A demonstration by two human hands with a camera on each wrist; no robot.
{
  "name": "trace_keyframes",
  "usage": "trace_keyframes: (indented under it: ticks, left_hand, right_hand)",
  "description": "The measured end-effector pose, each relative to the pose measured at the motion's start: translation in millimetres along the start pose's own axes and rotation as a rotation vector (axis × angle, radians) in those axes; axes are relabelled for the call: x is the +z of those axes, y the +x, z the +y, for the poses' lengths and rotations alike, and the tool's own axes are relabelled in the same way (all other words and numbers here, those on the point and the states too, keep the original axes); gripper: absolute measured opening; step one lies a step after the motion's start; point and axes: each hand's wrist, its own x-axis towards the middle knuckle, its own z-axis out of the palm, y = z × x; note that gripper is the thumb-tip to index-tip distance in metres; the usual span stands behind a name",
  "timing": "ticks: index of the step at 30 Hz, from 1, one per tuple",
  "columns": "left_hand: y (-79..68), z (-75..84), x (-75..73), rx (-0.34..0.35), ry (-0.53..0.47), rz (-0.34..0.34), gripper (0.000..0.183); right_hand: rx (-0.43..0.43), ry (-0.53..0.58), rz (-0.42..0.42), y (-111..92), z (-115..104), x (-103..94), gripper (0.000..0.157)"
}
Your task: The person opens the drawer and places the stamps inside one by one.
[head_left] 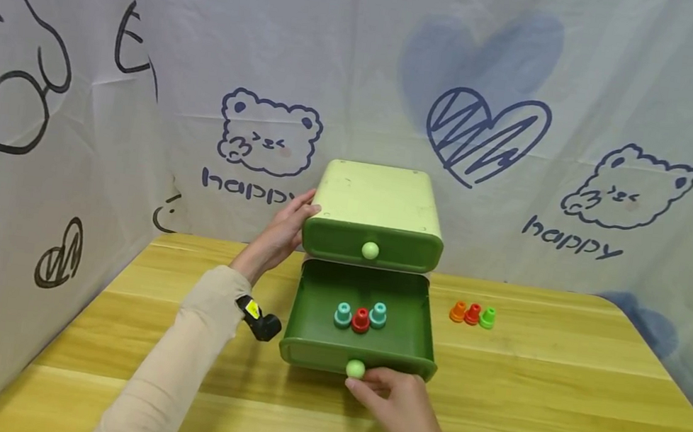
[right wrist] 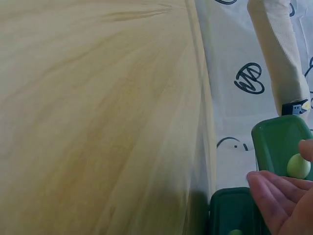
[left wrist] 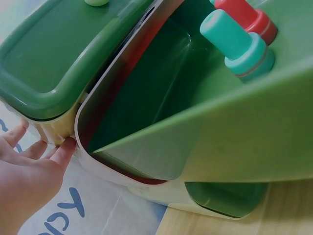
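A small drawer cabinet (head_left: 381, 195) with a pale green top stands on the table. Its middle drawer (head_left: 314, 356) is pulled out, showing two teal pegs (head_left: 343, 315) and one red peg (head_left: 361, 320) standing inside. At that drawer's front, my right hand (head_left: 404, 408) pinches the round pale knob (head_left: 355, 369) between thumb and fingers. My left hand (head_left: 280, 233) rests against the cabinet's upper left side; the left wrist view shows its fingertips touching the side wall beside the closed top drawer (left wrist: 54, 58). A lower drawer (right wrist: 234, 208) appears closed in the right wrist view.
On the wooden table (head_left: 558, 383), right of the cabinet, stand an orange peg (head_left: 458, 312), another red peg (head_left: 473, 314) and a green peg (head_left: 487, 318) in a row. A white printed cloth (head_left: 377, 55) hangs behind the cabinet and along both sides.
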Motion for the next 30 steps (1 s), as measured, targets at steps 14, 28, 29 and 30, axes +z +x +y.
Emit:
trace_keyframes:
  ticks: [14, 28, 29, 30]
  left_hand:
    - [-0.9, -0.1, 0.1, 0.004, 0.002, 0.004, 0.07]
    - [0.2, 0.0, -0.3, -0.003, 0.01, 0.003, 0.07]
    - [0.1, 0.2, -0.4, -0.006, 0.011, 0.002, 0.07]
    - [-0.1, 0.3, -0.5, -0.007, 0.013, 0.002, 0.07]
  right_hand:
    - [0.015, 0.055, 0.096, 2.2, -3.5, 6.6, 0.024]
    - [0.019, 0.119, 0.175, 25.1, -7.5, -1.4, 0.02]
    - [0.028, 0.121, 0.172, 27.3, -7.1, -2.0, 0.02]
    - [0.035, 0.119, 0.17, 29.8, -6.8, -2.6, 0.02]
